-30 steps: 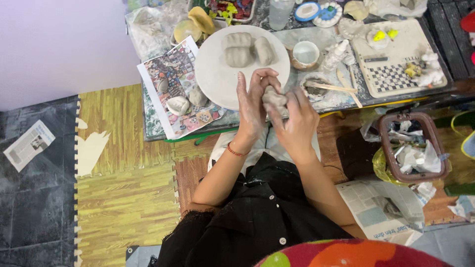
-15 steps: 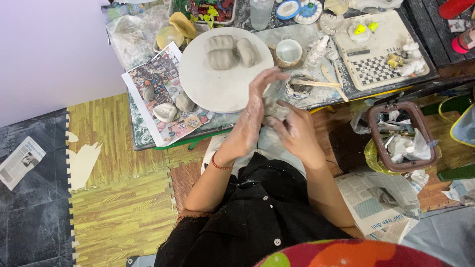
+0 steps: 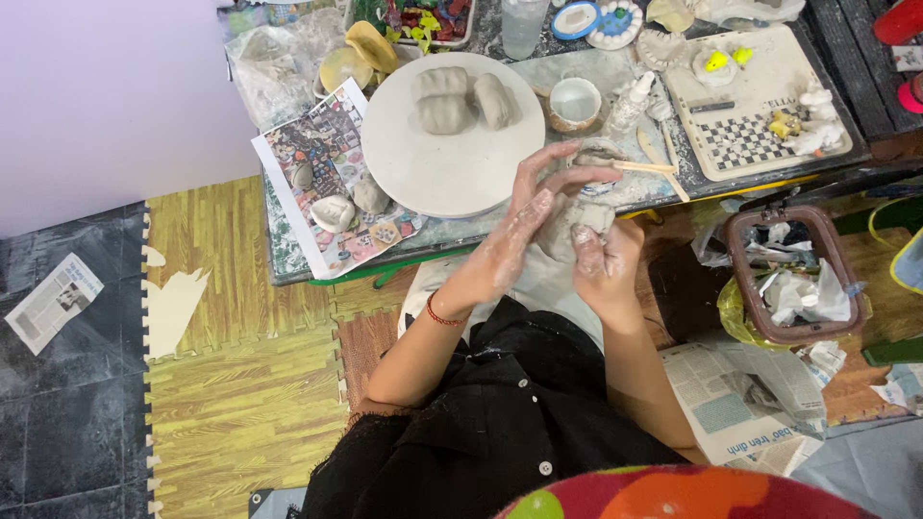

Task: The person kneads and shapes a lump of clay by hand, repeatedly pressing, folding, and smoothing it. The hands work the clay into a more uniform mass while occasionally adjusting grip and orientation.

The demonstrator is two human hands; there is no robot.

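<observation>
Clay lump (image 3: 575,223) sits between both hands, held in the air just off the table's near edge, over the person's lap, prob. so it can be turned and pressed from two sides without sticking to a surface. Right hand (image 3: 606,261) cups it from below w/ fingers closed around it, thumb on top. Left hand (image 3: 524,226) lies flat against the lump's left side, fingers stretched out and splayed, not wrapped: pressing, not clutching. Both hands are smeared grey-white w/ clay.

Just beyond the fingertips, wooden sticks (image 3: 654,168) lie on the table (image 3: 288,259), near enough to grab. A round white board (image 3: 452,163) is left of that, carrying three shaped clay pieces (image 3: 461,99) grouped toward its far side, touching each other; looks like a parking spot for done parts. A small bowl (image 3: 577,101) stands just right of the board, poss. water, can't tell. Two smaller clay bits (image 3: 351,202) rest on a printed sheet (image 3: 317,173) at the table's left. A checkered tray (image 3: 760,135) w/ small figures is far right. On the floor, right side, a bin (image 3: 784,274) stuffed w/ paper scraps.
</observation>
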